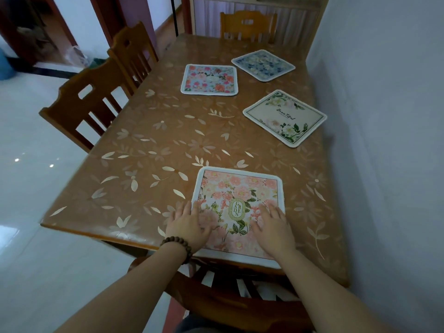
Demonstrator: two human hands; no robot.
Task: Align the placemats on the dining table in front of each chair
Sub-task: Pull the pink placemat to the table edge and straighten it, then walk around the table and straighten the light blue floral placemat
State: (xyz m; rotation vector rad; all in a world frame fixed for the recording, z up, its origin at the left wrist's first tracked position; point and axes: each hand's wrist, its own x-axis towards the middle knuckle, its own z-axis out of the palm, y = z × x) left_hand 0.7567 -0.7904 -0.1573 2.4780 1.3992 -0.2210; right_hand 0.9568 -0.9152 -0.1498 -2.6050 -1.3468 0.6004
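Bench (149, 150) at frame center; pink mat (240, 188) at the bottom is pressed flat under left hand (189, 227) and right hand (274, 229), fingers spread. It should be slid squarely to the edge.

A curtained cabinet (254, 18) stands at the back; left of it a dark doorway (36, 27), bags (79, 56) below that, glossy white floor (36, 145) spreading nearer.

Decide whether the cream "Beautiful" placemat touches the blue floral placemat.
Apart. The head view shows bare table between the cream placemat and the blue placemat.
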